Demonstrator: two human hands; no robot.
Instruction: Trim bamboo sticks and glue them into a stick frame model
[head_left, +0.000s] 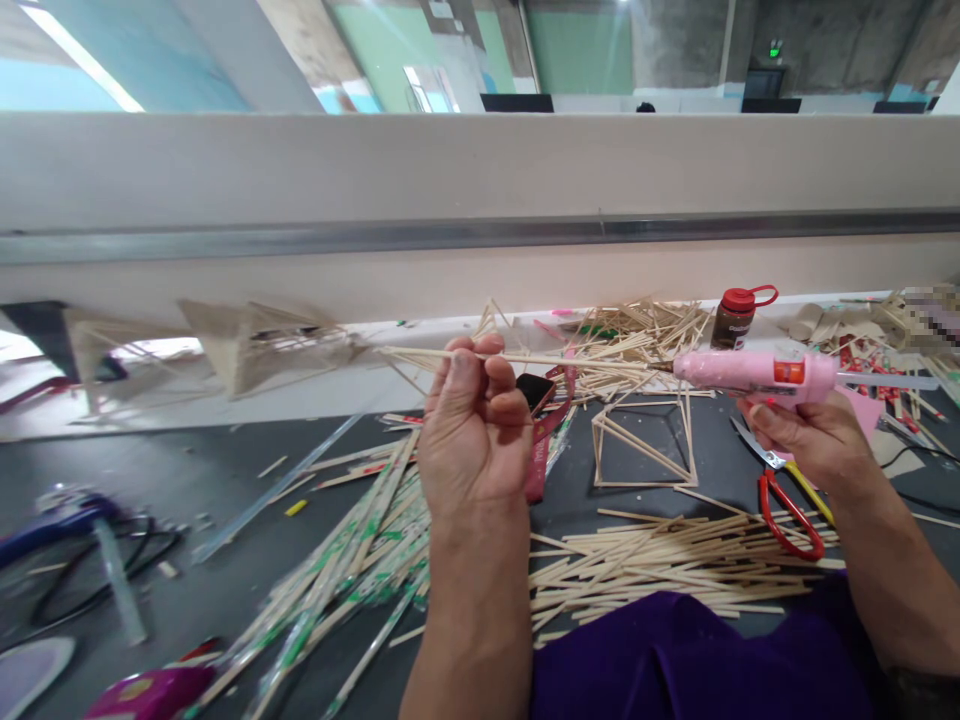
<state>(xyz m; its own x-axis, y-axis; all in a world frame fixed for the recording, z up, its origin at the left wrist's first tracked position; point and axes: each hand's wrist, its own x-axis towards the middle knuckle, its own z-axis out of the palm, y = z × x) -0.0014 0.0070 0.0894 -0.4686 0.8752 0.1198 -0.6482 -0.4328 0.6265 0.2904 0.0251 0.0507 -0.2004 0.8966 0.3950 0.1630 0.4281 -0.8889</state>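
My left hand [476,430] is closed in a pinch around a thin wooden stick [577,361], which it holds up level above the table. My right hand [810,435] grips a pink hot glue gun [739,372], pointed to the left. The gun's nozzle is at the right end of the stick; whether they touch I cannot tell. From the back of the gun sticks out a clear glue stick [889,380]. Below, between my hands, a frame of glued wooden sticks [645,484] stands on the dark table.
Loose sticks [660,560] lie in front of me, with bagged sticks [352,550] to their left. Red-handled scissors [787,510] lie under my right hand. A red-capped bottle [735,318] stands behind. At left are stick models [225,350] and a blue tool [64,520] with a cord.
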